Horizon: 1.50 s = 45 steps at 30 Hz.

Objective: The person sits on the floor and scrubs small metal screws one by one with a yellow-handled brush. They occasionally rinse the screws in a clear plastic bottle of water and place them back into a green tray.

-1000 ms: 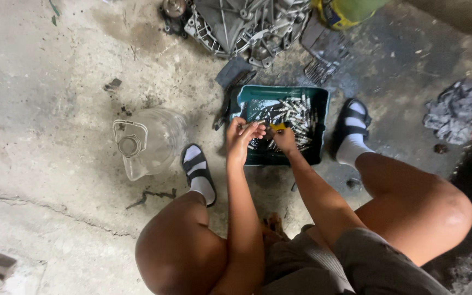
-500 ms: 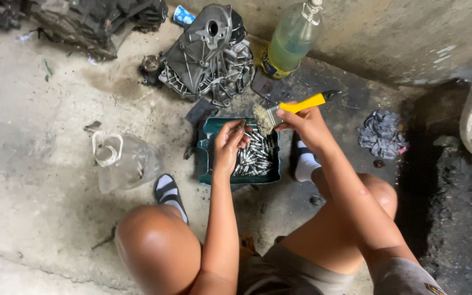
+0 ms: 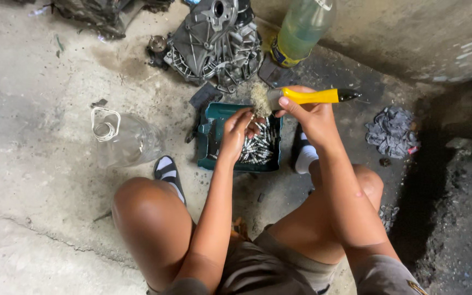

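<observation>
A green tray (image 3: 210, 143) lies on the concrete floor between my feet, holding several small metal bolts (image 3: 255, 150). Above it my right hand (image 3: 312, 114) grips a paintbrush (image 3: 301, 97) by its yellow handle, bristles pointing left. My left hand (image 3: 239, 128) hovers over the tray with its fingertips pinched at the bristles on something small; I cannot make out what it is.
A grey metal gearbox housing (image 3: 214, 41) lies beyond the tray, with a green plastic bottle (image 3: 301, 27) to its right. A clear plastic jug (image 3: 121, 139) lies on its side at the left. A dark rag (image 3: 391, 131) sits at the right.
My right hand has lifted the brush out of the tray and my left hand has risen to its bristles. The view has tilted towards the gearbox housing and the bottle.
</observation>
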### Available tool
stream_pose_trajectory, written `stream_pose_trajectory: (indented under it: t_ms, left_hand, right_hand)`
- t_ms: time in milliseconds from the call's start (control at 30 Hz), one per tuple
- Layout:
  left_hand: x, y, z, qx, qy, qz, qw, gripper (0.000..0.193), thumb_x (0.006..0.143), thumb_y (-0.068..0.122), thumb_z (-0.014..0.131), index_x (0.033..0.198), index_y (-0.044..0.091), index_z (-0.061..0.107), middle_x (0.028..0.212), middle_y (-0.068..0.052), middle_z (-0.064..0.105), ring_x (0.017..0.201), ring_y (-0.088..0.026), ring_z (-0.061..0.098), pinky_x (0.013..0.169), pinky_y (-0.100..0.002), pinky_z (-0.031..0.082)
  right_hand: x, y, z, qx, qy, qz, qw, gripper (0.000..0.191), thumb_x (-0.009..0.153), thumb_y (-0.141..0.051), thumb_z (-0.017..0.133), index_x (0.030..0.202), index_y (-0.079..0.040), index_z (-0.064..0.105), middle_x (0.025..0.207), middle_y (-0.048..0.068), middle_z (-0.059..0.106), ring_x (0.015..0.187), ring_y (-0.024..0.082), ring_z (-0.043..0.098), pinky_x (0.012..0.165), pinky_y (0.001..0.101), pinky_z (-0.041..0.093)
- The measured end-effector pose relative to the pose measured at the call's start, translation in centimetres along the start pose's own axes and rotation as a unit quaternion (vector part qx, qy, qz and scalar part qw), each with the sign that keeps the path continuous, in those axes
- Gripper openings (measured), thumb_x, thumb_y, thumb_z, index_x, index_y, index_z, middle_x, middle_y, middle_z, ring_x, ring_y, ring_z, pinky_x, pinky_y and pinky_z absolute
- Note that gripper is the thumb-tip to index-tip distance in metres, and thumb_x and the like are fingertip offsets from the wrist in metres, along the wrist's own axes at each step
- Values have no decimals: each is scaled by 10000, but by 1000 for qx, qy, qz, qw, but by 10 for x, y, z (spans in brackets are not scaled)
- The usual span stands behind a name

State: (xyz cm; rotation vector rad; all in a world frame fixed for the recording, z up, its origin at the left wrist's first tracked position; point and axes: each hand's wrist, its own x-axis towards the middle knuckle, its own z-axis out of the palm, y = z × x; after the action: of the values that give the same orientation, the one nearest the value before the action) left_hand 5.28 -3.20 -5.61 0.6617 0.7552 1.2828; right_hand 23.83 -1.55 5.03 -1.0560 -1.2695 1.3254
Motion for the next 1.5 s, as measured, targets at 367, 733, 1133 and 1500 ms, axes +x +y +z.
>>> stream_pose_trajectory:
  t_ms: [367,733,1133,1500]
  left_hand:
    - [-3,1,-1,-8,-14,-17,1000,261,1075,207,530,1188,-15,609,937,-160,726,664,-127,618,572,-240,419]
    - [-8,5,4,34,-34,4,999,284,1096,279,485,1090,36,632,849,-65,655,638,-72,532,556,-207,369]
    - [-10,0,11,-51,18,3,999,273,1079,280,450,1116,60,608,684,51,435,543,-28,328,474,-215,258]
    - [-11,-5,9,-211,44,-50,975,166,1048,259,461,985,127,540,591,77,327,440,-27,255,396,-227,174]
  right_hand:
    - [0,1,5,-5,-27,-1,1000,240,964,-98,769,1155,31,701,1054,55,722,859,124,668,775,283,575]
    - [9,18,6,-59,28,-62,996,248,989,-100,751,1191,31,693,1077,66,734,891,119,677,785,273,571]
    - [-2,22,16,-4,32,-61,998,256,980,-80,730,1200,38,675,1079,67,734,908,131,689,809,280,591]
    - [-14,44,18,40,31,-40,998,260,998,-59,715,1229,42,653,1120,92,712,926,165,704,846,301,603]
